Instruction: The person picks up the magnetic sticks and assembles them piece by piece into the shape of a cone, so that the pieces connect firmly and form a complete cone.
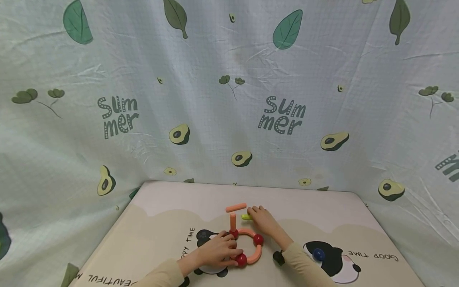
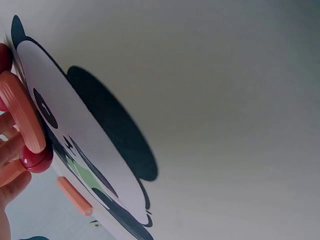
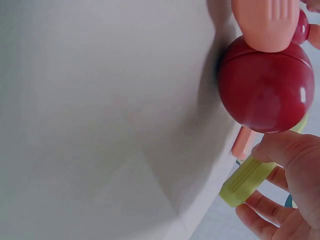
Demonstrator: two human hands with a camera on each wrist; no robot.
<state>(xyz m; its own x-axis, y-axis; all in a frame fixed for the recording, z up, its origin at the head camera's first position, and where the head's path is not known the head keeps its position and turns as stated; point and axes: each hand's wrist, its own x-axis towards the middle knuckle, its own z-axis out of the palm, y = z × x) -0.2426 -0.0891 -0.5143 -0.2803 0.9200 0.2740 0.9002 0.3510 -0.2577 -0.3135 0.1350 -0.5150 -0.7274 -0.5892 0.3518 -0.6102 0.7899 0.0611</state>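
Observation:
A ring of orange curved rods (image 1: 255, 256) joined by red balls (image 1: 258, 239) lies on the mat, and a straight orange rod (image 1: 233, 222) sticks out from its far ball. My left hand (image 1: 219, 251) grips the ring's left side, its fingers around the red balls; part of the ring is hidden beneath it. In the left wrist view the fingers curl behind an orange rod (image 2: 22, 112) and a red ball (image 2: 37, 159). Beyond the ring, my right hand (image 1: 264, 220) pinches a yellow-green stick (image 3: 247, 182) between thumb and fingers.
A loose orange stick (image 1: 236, 207) lies past the ring. To the right is a blue ball (image 1: 318, 254), and a dark round piece (image 1: 278, 258) sits beside the right sleeve. The mat (image 1: 161, 199) has printed pandas; a patterned curtain (image 1: 215, 119) hangs behind it.

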